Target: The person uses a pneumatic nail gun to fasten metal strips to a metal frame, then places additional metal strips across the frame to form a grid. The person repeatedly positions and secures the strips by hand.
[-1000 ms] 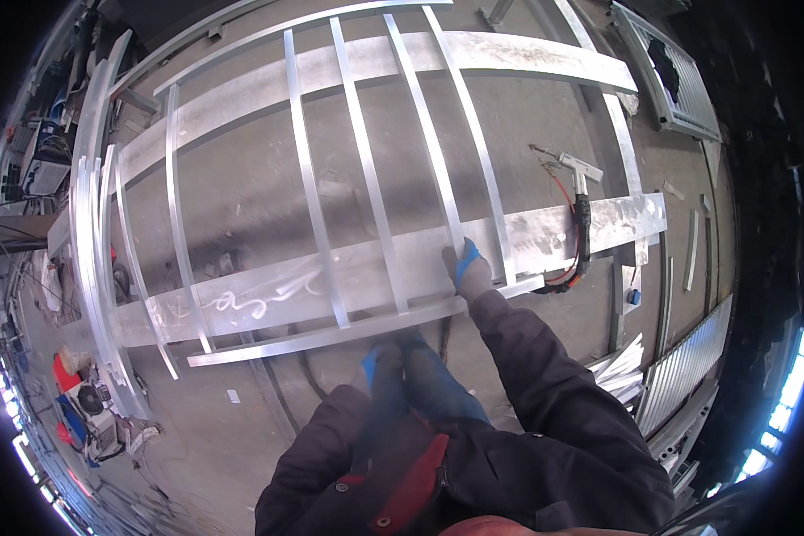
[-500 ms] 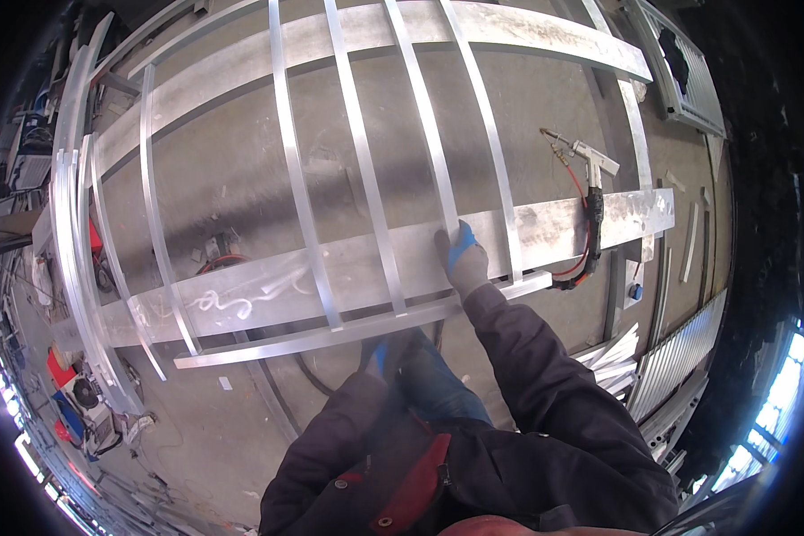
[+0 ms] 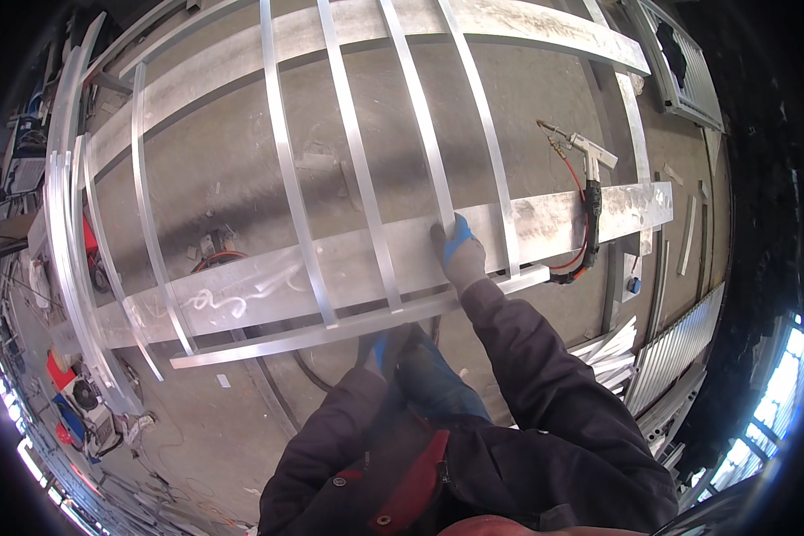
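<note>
Grey floor [image 3: 210, 170] shows between the slats [image 3: 282, 134], the widest gap left of centre. Over the broad metal beam [image 3: 549, 223], the right hand [image 3: 461, 254] grips one slat [image 3: 426, 125] near its front end, just short of the front rail [image 3: 250, 347]. The left hand [image 3: 379, 350] is by that rail's near edge; I can't tell its grip.

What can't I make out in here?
In the head view:
Slim silver metal bar under the right blue-grey gloved hand: lower end hidden by that hand.
Its upper end: cut off by the top edge.
Left blue-grey gloved hand: too dim to tell its grip.
Dark clutter, left rim: too small.
</note>
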Demonstrator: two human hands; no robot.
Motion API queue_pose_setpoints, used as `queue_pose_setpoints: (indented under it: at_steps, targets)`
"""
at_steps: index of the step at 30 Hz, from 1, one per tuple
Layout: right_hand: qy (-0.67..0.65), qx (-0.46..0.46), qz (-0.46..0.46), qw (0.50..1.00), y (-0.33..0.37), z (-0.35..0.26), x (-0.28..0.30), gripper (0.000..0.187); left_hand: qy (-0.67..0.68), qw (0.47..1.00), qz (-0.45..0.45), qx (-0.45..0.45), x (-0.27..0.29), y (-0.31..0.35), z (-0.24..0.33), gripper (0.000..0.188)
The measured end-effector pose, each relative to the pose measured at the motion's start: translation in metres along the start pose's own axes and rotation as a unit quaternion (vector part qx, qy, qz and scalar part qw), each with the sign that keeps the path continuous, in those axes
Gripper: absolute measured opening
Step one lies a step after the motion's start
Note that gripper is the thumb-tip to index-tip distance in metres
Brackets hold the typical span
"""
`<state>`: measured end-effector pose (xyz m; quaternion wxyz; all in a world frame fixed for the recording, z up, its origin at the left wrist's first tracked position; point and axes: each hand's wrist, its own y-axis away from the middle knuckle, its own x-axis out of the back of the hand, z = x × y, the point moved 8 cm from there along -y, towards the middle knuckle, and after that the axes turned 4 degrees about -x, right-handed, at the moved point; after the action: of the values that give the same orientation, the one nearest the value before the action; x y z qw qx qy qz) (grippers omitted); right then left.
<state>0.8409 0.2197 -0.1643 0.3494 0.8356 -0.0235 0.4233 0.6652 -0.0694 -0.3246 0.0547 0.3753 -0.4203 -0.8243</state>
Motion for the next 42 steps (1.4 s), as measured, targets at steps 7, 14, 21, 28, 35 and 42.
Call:
queue_pose_setpoints:
  at_steps: [7, 14, 21, 28, 35, 42]
  targets:
    - [0.019, 0.054, 0.006, 0.998, -0.002, -0.008, 0.003, 0.062, -0.147, 0.988, -0.028, -0.030, -0.025, 0.000, 0.020, 0.047]
    - [0.231, 0.160, 0.042, 0.959, -0.013, -0.011, 0.002, 0.042, -0.075, 0.996, 0.032, 0.033, -0.093, 0.008, 0.032, 0.030]
    - [0.207, 0.203, 0.030, 0.957, -0.014, -0.029, 0.009, 0.072, 0.063, 0.994, -0.069, 0.064, -0.127, -0.001, 0.034, 0.049]
    - [0.173, 0.225, 0.088, 0.955, -0.016, -0.021, 0.007, 0.064, 0.114, 0.993, -0.002, 0.009, -0.145, -0.028, 0.011, 0.046]
    - [0.136, 0.247, 0.075, 0.957, -0.016, -0.019, 0.009, 0.055, 0.110, 0.993, 0.034, 0.011, -0.140, -0.037, 0.009, 0.046]
    - [0.144, 0.201, 0.057, 0.967, -0.021, -0.016, 0.004, 0.053, 0.094, 0.995, 0.027, 0.000, -0.144, -0.033, 0.015, 0.045]
